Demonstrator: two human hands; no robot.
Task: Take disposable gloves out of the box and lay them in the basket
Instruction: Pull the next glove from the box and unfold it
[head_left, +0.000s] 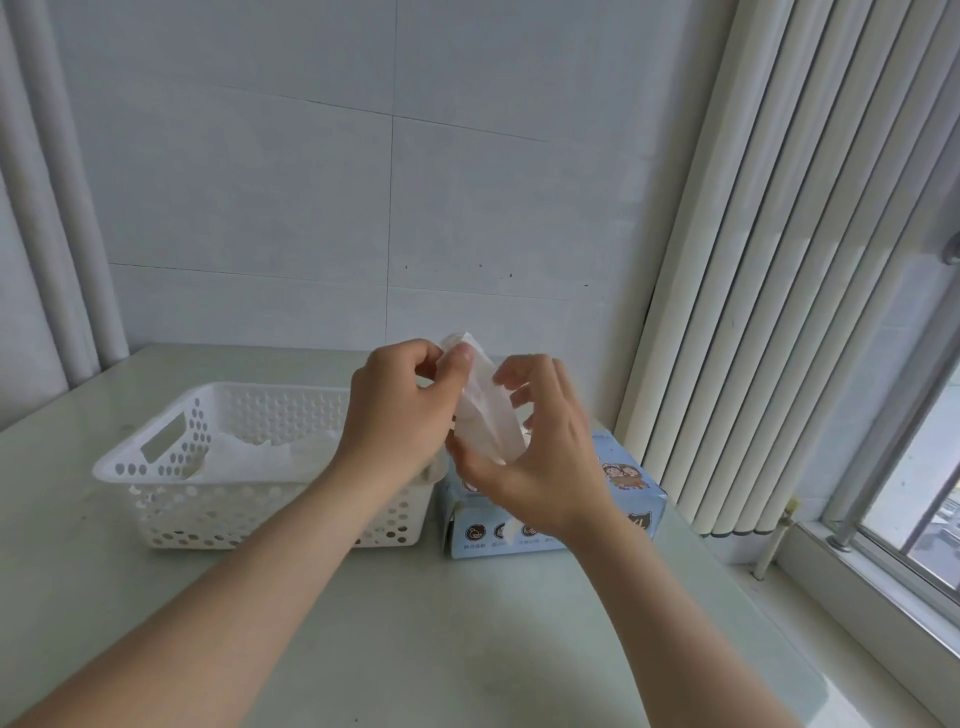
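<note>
The thin translucent white plastic glove (485, 415) is held above the light-blue cardboard box (626, 488). The left hand (395, 415) has its top edge in a pinching grip, and the right hand (540, 467) curls thumb and fingers round its lower end. It looks feather-light, limp and slippery, and likely to bunch. Holding one edge should let it drape into the white perforated plastic basket (171, 467) beside the box on the tabletop (415, 623).

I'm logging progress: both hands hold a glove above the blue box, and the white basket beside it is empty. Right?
Not quite: the head view shows gloves lying in the white basket. Otherwise yes: left hand and right hand hold a glove above the blue box.
</note>
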